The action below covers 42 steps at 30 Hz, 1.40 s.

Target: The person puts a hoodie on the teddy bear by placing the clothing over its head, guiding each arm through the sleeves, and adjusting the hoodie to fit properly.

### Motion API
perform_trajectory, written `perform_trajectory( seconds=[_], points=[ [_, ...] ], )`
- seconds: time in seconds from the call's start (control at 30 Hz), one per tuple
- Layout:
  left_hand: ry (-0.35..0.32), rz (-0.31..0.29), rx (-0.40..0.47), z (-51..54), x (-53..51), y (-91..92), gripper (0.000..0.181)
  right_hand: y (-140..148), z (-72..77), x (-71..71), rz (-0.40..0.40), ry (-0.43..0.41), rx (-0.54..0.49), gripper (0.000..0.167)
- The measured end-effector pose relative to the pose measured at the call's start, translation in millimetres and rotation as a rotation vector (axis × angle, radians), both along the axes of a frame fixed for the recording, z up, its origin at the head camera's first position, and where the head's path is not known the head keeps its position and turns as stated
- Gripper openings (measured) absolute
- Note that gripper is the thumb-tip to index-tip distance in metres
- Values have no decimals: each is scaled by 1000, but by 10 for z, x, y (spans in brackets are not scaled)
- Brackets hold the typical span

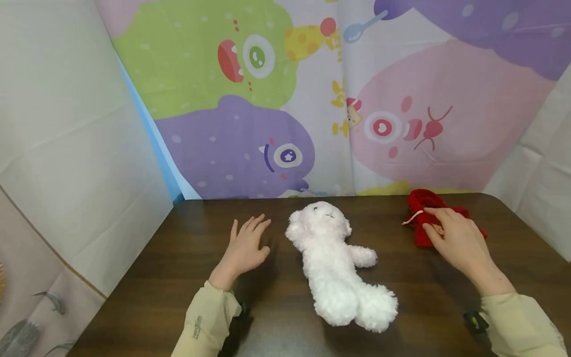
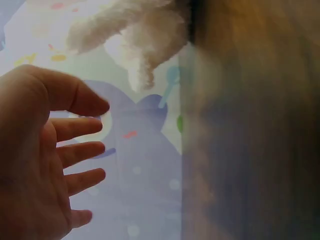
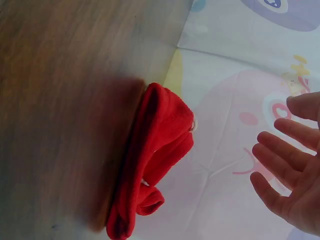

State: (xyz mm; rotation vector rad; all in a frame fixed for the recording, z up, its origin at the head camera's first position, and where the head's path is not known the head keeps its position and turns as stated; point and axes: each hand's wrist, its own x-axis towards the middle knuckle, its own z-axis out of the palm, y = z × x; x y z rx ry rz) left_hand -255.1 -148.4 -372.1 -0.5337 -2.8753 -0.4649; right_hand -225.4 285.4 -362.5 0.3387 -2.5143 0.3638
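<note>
A fluffy white plush bear (image 1: 327, 267) lies on its back on the dark wooden table, head toward the far edge. Left of it, my left hand (image 1: 243, 250) is held over the table with fingers spread, touching nothing. The plush shows at the top of the left wrist view, apart from that hand's fingertips (image 2: 97, 126). At the far right lies a small red knit garment (image 1: 423, 235) with a white cord. My right hand (image 1: 461, 245) hovers over it and hides part of it. In the right wrist view, a gap separates the fingers (image 3: 285, 155) from the red garment (image 3: 167, 120).
A cloth printed with cartoon monsters (image 1: 232, 148) hangs behind the table's far edge. White cloth (image 1: 76, 124) hangs on the left side, and more white cloth (image 1: 544, 183) on the right. The table top (image 1: 169, 277) reaches out on both sides of the plush.
</note>
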Motion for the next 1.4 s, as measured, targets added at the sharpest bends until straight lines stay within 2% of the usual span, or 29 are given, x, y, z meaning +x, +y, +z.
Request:
perform_trajectory(
  seconds=[0.1, 0.23, 0.4, 0.57, 0.7, 0.87, 1.03, 1.27, 1.4],
  points=[
    [12, 7, 11, 54, -16, 26, 55, 35, -5, -6, -25, -21, -27, 31],
    [41, 5, 48, 103, -27, 77, 50, 84, -30, -23, -55, -85, -3, 31],
    [45, -3, 112, 107, -29, 127, 50, 151, -99, -44, -103, -261, 61, 42],
    [75, -7, 225, 144, -39, 188, 52, 249, -172, -85, -141, -417, 78, 56],
    [132, -44, 337, 198, -26, 282, 52, 297, -190, -112, -150, -492, 76, 62],
    [187, -107, 424, 249, 38, 436, 48, 323, -173, -100, -202, -518, 84, 63],
    [234, -152, 410, 272, 89, 565, 40, 357, -127, -97, -269, -562, 2, 65],
    [229, -221, 315, 208, 110, 697, 25, 442, -167, -113, -288, -796, -80, 76],
    [253, -247, 269, 213, 96, 751, 22, 497, -178, -162, -285, -837, -87, 77]
  ],
)
